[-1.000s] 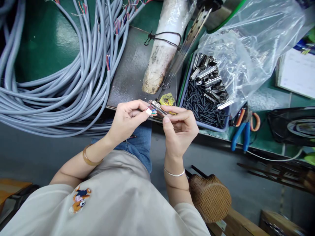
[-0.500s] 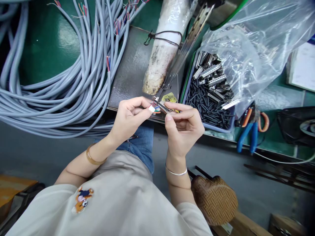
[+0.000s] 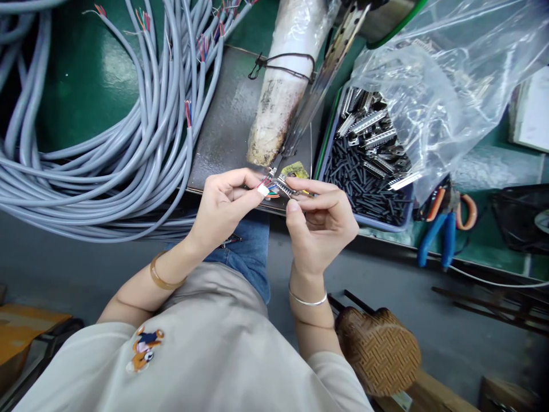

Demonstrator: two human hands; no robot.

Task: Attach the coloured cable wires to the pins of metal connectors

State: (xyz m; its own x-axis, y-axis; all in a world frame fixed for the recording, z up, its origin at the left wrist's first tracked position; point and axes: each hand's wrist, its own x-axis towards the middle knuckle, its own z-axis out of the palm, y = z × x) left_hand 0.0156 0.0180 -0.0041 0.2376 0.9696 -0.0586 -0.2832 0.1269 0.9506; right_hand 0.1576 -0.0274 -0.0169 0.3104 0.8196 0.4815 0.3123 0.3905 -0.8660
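My left hand [image 3: 231, 201] is closed, thumb and forefinger pinching thin coloured wires [image 3: 271, 191] at the bench's front edge. Facing it, my right hand [image 3: 322, 220] pinches a small metal multi-pin connector [image 3: 283, 186] between thumb and fingertips. The wires lie against the connector's left part; whether each is joined to it I cannot tell. Just above the connector is the dark tip of a soldering iron, beneath a metal guard [image 3: 315, 86] with holes. A wrapped white roll [image 3: 281, 86], tied with black cord, points down toward my hands. Behind the connector lies a yellow scrap [image 3: 295, 170].
Grey cables [image 3: 141, 143] with stripped ends cover the left of the bench. At right stands a bin [image 3: 381, 224] of metal connectors and black sleeves under a clear plastic bag [image 3: 450, 97]. Blue-handled pliers [image 3: 437, 237] lie beside it. A woven-top stool [image 3: 380, 349] stands below.
The view has shifted slightly, so the bin, pliers and stool sit a little further right. Both hands keep the same hold, with hardly any movement.
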